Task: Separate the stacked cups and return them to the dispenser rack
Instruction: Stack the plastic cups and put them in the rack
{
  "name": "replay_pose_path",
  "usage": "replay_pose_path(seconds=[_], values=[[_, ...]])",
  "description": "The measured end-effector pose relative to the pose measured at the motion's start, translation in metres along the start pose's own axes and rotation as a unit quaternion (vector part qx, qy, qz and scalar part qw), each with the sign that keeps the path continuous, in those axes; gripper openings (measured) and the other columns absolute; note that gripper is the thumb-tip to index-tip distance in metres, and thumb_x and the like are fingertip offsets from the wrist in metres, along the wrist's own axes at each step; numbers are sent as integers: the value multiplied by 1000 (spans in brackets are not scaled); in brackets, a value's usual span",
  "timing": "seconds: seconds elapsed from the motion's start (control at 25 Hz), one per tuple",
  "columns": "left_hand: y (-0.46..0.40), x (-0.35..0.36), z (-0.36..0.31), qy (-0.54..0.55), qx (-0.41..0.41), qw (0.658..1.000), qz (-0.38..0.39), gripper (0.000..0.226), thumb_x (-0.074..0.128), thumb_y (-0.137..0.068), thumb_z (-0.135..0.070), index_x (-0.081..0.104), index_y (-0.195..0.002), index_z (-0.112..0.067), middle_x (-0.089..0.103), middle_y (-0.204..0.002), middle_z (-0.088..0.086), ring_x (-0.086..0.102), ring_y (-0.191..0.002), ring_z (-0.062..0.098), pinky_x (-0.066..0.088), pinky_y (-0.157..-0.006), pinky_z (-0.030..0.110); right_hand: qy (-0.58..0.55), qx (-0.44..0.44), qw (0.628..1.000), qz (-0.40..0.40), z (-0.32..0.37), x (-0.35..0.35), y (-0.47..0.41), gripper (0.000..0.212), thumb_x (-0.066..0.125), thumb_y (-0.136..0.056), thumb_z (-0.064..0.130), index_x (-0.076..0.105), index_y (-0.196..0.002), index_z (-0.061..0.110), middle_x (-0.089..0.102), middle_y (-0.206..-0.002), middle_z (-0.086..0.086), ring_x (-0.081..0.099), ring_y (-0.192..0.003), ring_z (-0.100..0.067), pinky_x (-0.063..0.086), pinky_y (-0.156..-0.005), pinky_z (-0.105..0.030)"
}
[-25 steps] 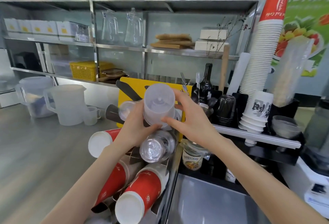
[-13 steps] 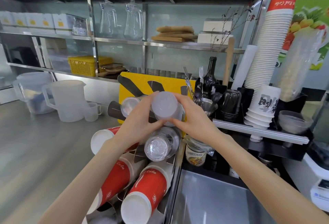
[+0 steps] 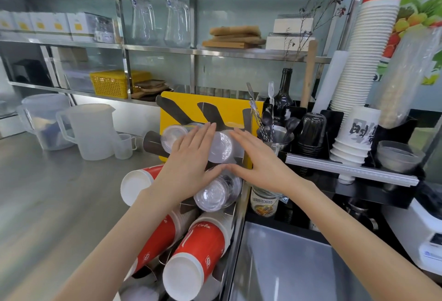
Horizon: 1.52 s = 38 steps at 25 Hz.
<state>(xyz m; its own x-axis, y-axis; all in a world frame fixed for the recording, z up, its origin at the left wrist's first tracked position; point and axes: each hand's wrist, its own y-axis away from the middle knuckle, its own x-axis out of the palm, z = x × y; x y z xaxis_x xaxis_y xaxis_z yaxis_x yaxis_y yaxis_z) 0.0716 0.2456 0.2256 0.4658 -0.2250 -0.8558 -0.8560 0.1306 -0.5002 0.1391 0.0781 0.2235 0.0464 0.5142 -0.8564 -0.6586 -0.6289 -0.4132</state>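
Observation:
A frosted clear plastic cup [image 3: 221, 147] lies bottom-out in an upper slot of the dispenser rack [image 3: 239, 205], in front of a yellow panel [image 3: 191, 107]. My left hand [image 3: 189, 169] rests flat against its left side and my right hand [image 3: 258, 162] flat against its right side, fingers stretched, thumbs touching under the cup. Another clear cup stack [image 3: 216, 193] sits one slot lower, a third [image 3: 171, 138] to the upper left. Red paper cup stacks [image 3: 193, 257] [image 3: 136, 183] fill the lower slots.
Translucent jugs [image 3: 88, 130] stand on the steel counter [image 3: 47, 205] at left. A tall paper cup stack [image 3: 366, 61], a white printed cup stack [image 3: 356, 133], black cups [image 3: 312, 130], a utensil holder [image 3: 275, 135] and a dark bottle [image 3: 283, 99] crowd the right shelf. A sauce jar [image 3: 264, 202] stands below.
The frosted cup went from held up in both hands down and back into the upper rack slot. Both hands have flattened out beside it.

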Motion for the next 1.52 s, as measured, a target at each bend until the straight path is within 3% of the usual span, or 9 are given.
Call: replay_pose_path(seconds=[0.08,0.28,0.4,0.56,0.84,1.08,1.28,1.4,1.52], values=[[7,-1,-12,-25,0,999,-21,76,40,-85,-52,4,-143,-18,6,-156,4,6,-143,20,7,-115,38,29,-5,999,-14,-2,-2,13,75,45,-82,55,14,-142,24,10,-155,4,2,-141,-12,6,-117,-39],[9,3,-52,-39,21,997,-62,71,42,-86,-44,10,-142,-18,13,-155,8,10,-142,27,8,-115,46,89,17,994,-54,-17,-15,60,67,44,-87,48,9,-141,32,3,-154,8,-7,-141,-9,-6,-114,-35],[10,17,-78,-42,27,998,-43,73,45,-85,-45,12,-142,-15,15,-154,12,11,-141,34,8,-113,53,119,59,989,-58,-31,-24,94,67,43,-86,49,8,-141,32,2,-154,10,-10,-140,-9,-9,-112,-35],[12,40,-110,-31,45,998,-8,75,45,-84,-47,10,-143,-16,15,-154,12,12,-141,35,6,-114,52,127,102,986,-36,-54,-35,140,74,44,-82,55,4,-141,32,-6,-147,18,-15,-137,-5,-10,-113,-38],[40,99,-162,5,70,993,99,76,30,-86,-55,-11,-141,-22,-9,-155,6,-10,-142,26,-4,-115,45,122,176,977,-6,-98,-42,230,75,44,-84,52,-1,-140,34,-9,-147,18,-16,-137,-5,-15,-110,-30],[72,144,-201,111,61,966,223,75,31,-89,-50,-18,-139,-23,-17,-154,2,-16,-141,19,-5,-116,37,51,235,971,14,-121,-27,304,74,49,-84,49,2,-139,36,-5,-145,22,-15,-134,2,-13,-110,-25],[110,183,-223,203,57,921,328,74,39,-91,-43,-10,-141,-18,-9,-155,1,-7,-142,13,0,-115,28,-23,274,961,38,-128,-7,352,75,53,-84,44,6,-140,30,2,-150,14,-7,-139,-5,-4,-116,-31],[129,209,-236,234,52,906,348,72,42,-91,-38,-2,-142,-13,1,-156,2,3,-142,13,2,-113,22,-102,305,946,40,-128,8,374,80,57,-82,42,5,-140,27,5,-147,15,1,-136,0,0,-111,-17],[143,236,-247,242,26,887,392,75,47,-89,-38,1,-142,-11,7,-155,5,10,-142,17,13,-116,32,-165,356,918,57,-133,19,389,88,63,-77,41,5,-141,25,10,-148,14,11,-137,-5,9,-108,-16]])
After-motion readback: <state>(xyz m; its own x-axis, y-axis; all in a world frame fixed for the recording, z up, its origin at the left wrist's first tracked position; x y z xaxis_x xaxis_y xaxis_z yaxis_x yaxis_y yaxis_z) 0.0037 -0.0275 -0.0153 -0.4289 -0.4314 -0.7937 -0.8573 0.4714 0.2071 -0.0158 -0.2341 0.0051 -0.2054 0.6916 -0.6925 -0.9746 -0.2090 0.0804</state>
